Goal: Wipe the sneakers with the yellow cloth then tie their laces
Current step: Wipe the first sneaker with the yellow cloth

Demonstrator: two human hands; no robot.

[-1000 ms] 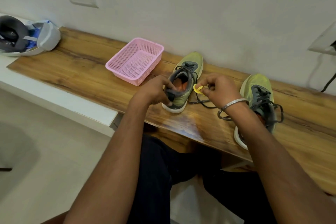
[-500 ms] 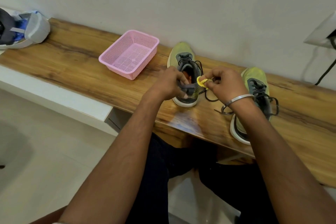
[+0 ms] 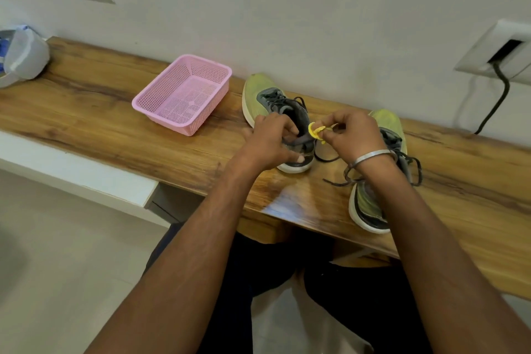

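Observation:
Two yellow-green sneakers with grey tongues and dark laces stand on the wooden bench (image 3: pixel 115 121). My left hand (image 3: pixel 270 141) grips the heel collar of the left sneaker (image 3: pixel 258 92). My right hand (image 3: pixel 349 131) pinches a small bunched yellow cloth (image 3: pixel 316 131) just right of that sneaker's opening. The right sneaker (image 3: pixel 370 204) sits behind my right wrist, partly hidden, and its loose laces (image 3: pixel 339 181) trail over the wood. A loose lace of the left sneaker lies between the two shoes.
A pink mesh basket (image 3: pixel 161 106) stands to the left of the sneakers. A grey and white device (image 3: pixel 23 57) sits at the bench's far left end. A wall socket (image 3: pixel 500 52) with a black cable is at the right.
The left sneaker has turned slightly under my left hand, which now sits lower on the heel. My right hand keeps the cloth beside the opening. The view has shifted.

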